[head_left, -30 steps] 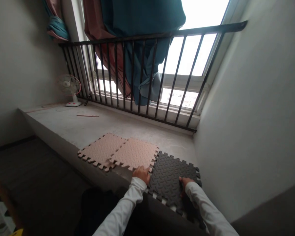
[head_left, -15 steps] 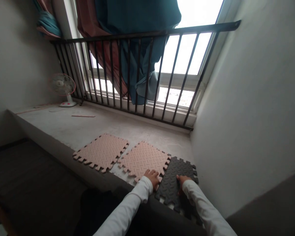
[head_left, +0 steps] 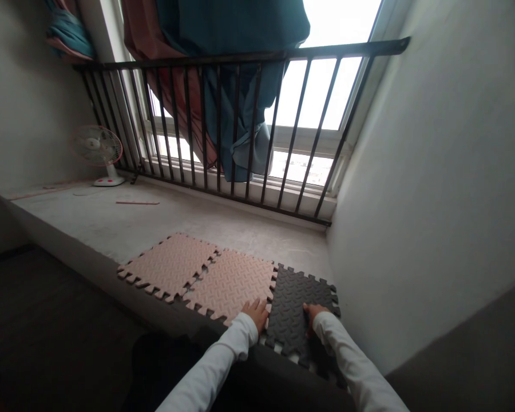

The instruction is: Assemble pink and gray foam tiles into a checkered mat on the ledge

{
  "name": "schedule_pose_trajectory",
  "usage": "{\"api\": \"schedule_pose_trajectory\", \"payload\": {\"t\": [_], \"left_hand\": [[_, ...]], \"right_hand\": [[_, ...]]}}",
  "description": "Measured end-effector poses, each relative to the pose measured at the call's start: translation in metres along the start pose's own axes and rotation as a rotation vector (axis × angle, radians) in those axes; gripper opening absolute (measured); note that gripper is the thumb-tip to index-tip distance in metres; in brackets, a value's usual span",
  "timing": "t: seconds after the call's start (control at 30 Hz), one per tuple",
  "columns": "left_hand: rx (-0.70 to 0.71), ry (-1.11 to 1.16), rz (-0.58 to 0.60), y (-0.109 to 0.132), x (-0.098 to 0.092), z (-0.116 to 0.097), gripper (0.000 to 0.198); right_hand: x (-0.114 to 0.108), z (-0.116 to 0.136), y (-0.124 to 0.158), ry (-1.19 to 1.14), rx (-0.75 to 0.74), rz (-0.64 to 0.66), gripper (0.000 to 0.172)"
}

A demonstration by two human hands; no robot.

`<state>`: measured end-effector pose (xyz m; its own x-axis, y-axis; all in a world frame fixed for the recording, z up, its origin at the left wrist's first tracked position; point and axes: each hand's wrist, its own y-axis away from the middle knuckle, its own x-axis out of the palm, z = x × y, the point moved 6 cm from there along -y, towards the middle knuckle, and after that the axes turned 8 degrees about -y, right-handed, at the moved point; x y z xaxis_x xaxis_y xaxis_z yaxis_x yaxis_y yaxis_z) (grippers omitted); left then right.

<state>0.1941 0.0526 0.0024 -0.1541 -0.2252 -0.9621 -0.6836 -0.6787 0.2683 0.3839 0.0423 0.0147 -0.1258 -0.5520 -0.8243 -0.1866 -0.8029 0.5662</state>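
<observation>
My left hand [head_left: 256, 313] lies open, fingers spread, on the near right corner of the middle pink foam mat tile [head_left: 236, 280]. This tile's left edge sits against the toothed edge of another pink foam mat tile [head_left: 171, 263]; small dark gaps show along that seam. To the right is a black foam mat tile [head_left: 289, 297], set close beside the middle pink one. My right hand [head_left: 314, 316] rests on the black tile with a finger stretched to the left; its other fingers are partly hidden.
The tiles lie on a pale raised ledge [head_left: 154, 220] below a window with a black railing [head_left: 240, 57]. Blue and pink curtains [head_left: 227, 28] hang there. A small fan [head_left: 107, 154] and a thin strip [head_left: 137, 202] stand further left. A wall [head_left: 433, 171] closes the right side.
The middle pink tile has slid left and turned slightly, closing most of the gap to the left pink tile. My left hand moved left with it. The view has shifted a little.
</observation>
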Motion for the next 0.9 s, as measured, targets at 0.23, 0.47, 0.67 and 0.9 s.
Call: {"api": "schedule_pose_trajectory", "payload": {"t": [0.23,0.47,0.67,0.9], "left_hand": [[-0.051,0.0,0.051,0.004,0.0,0.029,0.056],[-0.037,0.008,0.022,0.005,0.001,0.041,0.046],[-0.039,0.009,-0.007,0.005,0.004,0.047,0.047],[-0.042,0.002,0.062,0.003,0.002,0.049,0.051]], "right_hand": [[-0.002,0.0,-0.001,-0.008,0.018,0.007,0.101],[0.0,-0.002,-0.002,-0.027,0.025,-0.014,0.1],[-0.002,0.0,0.003,-0.028,0.009,-0.007,0.1],[-0.004,0.002,0.007,-0.009,0.024,0.005,0.1]]}}
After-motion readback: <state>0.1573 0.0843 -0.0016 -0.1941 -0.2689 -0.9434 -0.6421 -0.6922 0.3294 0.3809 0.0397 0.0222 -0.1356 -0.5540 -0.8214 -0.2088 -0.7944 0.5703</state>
